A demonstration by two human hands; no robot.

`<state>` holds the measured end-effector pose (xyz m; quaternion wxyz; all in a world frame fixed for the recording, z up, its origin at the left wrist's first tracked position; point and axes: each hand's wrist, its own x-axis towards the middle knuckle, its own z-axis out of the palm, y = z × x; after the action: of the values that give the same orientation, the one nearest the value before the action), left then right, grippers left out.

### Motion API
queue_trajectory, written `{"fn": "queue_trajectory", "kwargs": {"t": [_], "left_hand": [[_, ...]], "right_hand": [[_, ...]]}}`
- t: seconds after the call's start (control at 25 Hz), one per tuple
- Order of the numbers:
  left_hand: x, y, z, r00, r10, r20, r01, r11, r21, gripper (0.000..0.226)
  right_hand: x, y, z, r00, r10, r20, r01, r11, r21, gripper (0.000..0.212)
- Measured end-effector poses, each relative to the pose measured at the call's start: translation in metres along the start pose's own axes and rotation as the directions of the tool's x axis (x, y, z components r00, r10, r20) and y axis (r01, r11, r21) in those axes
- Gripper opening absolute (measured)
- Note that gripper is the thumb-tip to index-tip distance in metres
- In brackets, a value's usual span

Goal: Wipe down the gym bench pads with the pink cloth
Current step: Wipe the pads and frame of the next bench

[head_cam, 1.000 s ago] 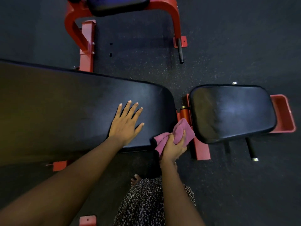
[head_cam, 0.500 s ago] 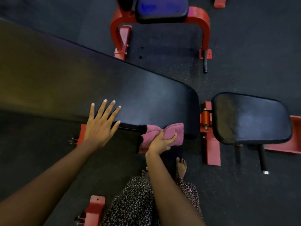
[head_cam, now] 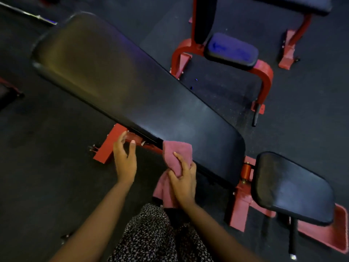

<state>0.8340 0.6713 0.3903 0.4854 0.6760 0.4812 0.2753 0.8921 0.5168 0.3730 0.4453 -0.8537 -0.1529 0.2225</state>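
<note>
Half the cloth (head_cam: pixel 177 156) hangs below the pad (head_cam: pixel 151 95) edge, gripped by the right hand (head_cam: pixel 184 181). It may snag the frame (head_cam: pixel 105 150) (left hand (head_cam: pixel 125 159) relaxed, empty).

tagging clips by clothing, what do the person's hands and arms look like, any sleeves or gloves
The left hand and right hand are bare: no gloves, rings or watch visible. No sleeves show on either arm up to the picture's edge. Nails look pale. The only clothing seen is a dark speckled-print garment.
</note>
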Motion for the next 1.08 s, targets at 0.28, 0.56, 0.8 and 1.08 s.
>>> {"fn": "queue_trajectory", "kwargs": {"t": [0.28,0.56,0.8,1.08], "left_hand": [[0.04,0.012,0.018,0.858,-0.436,0.273,0.445,0.364,-0.818,0.075],[0.038,0.003,0.013,0.862,-0.399,0.311,0.43,0.254,-0.866,0.087],[0.041,0.008,0.01,0.809,-0.585,0.055,0.246,0.252,-0.936,0.073],[0.097,0.033,0.01,0.721,-0.674,-0.162,0.061,0.294,-0.954,0.059]], "right_hand": [[0.117,-0.004,-0.037,0.264,-0.531,0.805,0.848,-0.27,-0.457,0.08],[0.164,-0.066,-0.013,-0.073,-0.473,0.878,0.821,-0.528,-0.216,0.085],[0.188,-0.162,0.04,-0.275,-0.492,0.826,0.741,-0.656,-0.144,0.061],[0.204,-0.277,0.105,-0.396,-0.469,0.789,0.657,-0.745,-0.114,0.029]]}}
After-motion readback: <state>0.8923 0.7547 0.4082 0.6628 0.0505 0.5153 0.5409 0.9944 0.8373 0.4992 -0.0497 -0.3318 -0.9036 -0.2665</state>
